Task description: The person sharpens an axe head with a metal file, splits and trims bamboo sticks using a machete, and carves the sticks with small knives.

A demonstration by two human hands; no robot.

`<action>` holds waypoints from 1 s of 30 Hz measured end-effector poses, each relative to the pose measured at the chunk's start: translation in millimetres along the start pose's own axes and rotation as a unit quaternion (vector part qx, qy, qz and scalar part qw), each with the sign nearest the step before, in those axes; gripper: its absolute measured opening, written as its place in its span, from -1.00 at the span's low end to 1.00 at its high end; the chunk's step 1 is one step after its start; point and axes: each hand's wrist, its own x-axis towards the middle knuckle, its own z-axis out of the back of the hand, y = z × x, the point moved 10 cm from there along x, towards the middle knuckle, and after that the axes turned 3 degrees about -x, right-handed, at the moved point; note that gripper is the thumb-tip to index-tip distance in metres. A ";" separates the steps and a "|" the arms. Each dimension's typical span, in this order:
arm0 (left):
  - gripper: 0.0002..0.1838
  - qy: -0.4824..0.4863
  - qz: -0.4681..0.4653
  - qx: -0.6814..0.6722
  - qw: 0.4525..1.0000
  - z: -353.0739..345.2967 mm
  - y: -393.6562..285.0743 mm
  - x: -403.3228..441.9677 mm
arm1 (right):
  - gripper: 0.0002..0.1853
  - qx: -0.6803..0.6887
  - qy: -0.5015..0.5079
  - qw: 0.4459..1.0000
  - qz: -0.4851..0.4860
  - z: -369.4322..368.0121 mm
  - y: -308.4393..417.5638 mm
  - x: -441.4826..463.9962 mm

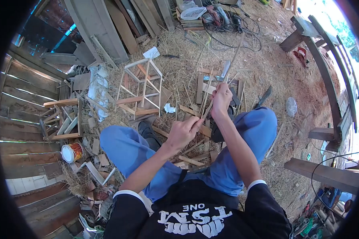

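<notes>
1. So, left hand (pixel 183 130) was pinched round a thin wooden strip (pixel 238 49), which ran up toward one o'clock.
2. Right hand (pixel 221 101) was closed on a knife (pixel 226 69) (aimed at twelve-ish, fist hiding the rest).
3. Wooden frame (pixel 133 99) sat over at ten o'clock.

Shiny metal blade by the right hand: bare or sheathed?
Bare where visible: the shiny metal blade shows a bright, uncovered face just beyond the right hand. Under the hand, cannot tell.
</notes>
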 end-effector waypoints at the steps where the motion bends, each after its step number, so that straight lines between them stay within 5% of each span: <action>1: -0.88 -0.005 0.005 -0.001 1.000 0.2 1.7 -1.0 | -0.64 -0.008 0.004 1.000 0.004 -0.2 0.3 0.5; 8: -0.75 0.120 0.138 -0.047 0.982 -0.1 35.9 -10.8 | -0.53 -0.101 0.208 0.973 -0.022 -33.0 -2.6 -16.9; 13: -0.71 -0.014 0.091 -0.086 0.992 30.5 39.8 15.9 | -0.50 -0.202 0.352 0.913 0.040 -53.8 -4.7 -45.7; 21: -0.63 -0.067 0.178 -0.166 0.968 28.4 76.0 17.3 | -0.58 -0.298 0.425 0.846 0.122 -76.6 -16.8 -72.4; 28: -0.74 -0.043 0.135 -0.164 0.976 31.7 82.6 30.1 | -0.56 -0.388 0.490 0.762 0.171 -85.4 -16.9 -90.5; 30: -0.70 -0.096 0.166 -0.267 0.944 35.8 89.9 27.3 | -0.60 -0.364 0.441 0.804 0.162 -77.0 -13.1 -79.8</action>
